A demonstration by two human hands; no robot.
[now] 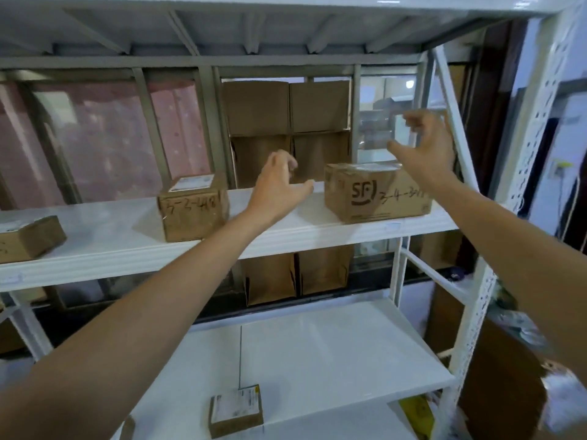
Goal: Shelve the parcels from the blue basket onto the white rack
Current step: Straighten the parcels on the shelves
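Observation:
A brown cardboard parcel printed "SF" stands on the upper shelf of the white rack, at its right end. My left hand hovers just left of this parcel, fingers loosely curled, holding nothing. My right hand is raised above and behind the parcel's right side, fingers spread and relaxed, apart from it. Another parcel marked "3-2-448" sits mid-shelf, and a third parcel lies at the far left edge. A small labelled parcel rests on the lower shelf. The blue basket is out of view.
Brown cardboard boxes are stacked behind the rack against a window. The rack's perforated right upright stands close to my right arm. The lower shelf has a wide bare white surface. Clutter lies on the floor at the right.

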